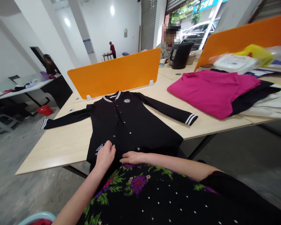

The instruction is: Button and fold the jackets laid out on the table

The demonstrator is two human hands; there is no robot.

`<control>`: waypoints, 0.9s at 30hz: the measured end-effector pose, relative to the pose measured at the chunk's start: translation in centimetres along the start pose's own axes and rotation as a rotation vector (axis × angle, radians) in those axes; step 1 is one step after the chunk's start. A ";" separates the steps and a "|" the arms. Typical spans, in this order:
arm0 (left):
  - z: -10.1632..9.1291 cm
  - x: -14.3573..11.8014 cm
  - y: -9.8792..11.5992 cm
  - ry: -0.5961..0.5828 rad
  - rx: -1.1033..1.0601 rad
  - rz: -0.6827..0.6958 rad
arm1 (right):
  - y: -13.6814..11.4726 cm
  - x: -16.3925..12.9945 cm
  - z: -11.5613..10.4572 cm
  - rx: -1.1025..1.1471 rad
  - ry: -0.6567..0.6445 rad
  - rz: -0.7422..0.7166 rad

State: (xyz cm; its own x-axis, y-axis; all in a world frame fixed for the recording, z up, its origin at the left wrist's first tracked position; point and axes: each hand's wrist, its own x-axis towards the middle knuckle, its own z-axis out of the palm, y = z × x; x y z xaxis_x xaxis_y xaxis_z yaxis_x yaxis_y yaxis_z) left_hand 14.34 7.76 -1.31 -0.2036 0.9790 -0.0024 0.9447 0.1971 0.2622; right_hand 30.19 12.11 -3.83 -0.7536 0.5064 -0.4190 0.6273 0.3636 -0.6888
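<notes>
A black snap-button jacket (105, 120) with white stripes at the collar and cuffs lies spread on the light wood table (53, 148), sleeves stretched out to both sides. My left hand (106, 153) is closed, pinching the jacket's front edge low down, beside a white printed patch. Close to it, my right hand (133, 157) is bent over the lower front edge near the hem, fingers together on the black cloth. Its fingertips are partly hidden. Between the two hands the jacket's front hangs slightly parted, with small metal snaps along both edges.
A folded magenta cloth (208, 90) lies on dark and cream fabrics at the right. Behind the jacket stands an orange divider (117, 73). A black pitcher (182, 56) is near a seated person. A light blue basin (37, 216) sits below left.
</notes>
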 end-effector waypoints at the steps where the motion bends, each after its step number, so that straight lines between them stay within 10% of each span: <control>1: -0.4 -0.3 0.0 0.029 0.010 -0.021 | -0.1 -0.2 0.0 -0.032 0.029 -0.021; 6: -2.2 -1.2 0.5 0.105 0.060 -0.109 | -0.8 -0.6 0.2 0.061 0.168 -0.224; 10: -3.3 -1.0 1.8 0.123 -0.094 -0.018 | -2.1 0.4 1.7 0.385 -0.004 -0.270; 16: -1.8 -1.6 1.6 -0.046 -0.504 0.026 | -2.4 1.3 3.5 1.009 0.115 -0.354; 23: 1.8 -4.0 -2.1 -0.299 -0.555 0.139 | 0.1 -1.0 2.0 0.466 0.232 -0.015; 27: 4.3 -4.1 -3.2 -0.310 -0.398 0.193 | 0.9 -1.8 1.2 0.053 0.213 -0.076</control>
State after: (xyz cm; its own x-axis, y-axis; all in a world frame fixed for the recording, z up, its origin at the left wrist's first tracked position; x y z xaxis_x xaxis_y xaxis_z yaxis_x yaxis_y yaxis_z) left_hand 13.21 3.37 -6.28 0.1061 0.9766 -0.1872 0.7750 0.0368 0.6309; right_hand 31.92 10.60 -4.41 -0.7364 0.6346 -0.2346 0.5549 0.3682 -0.7460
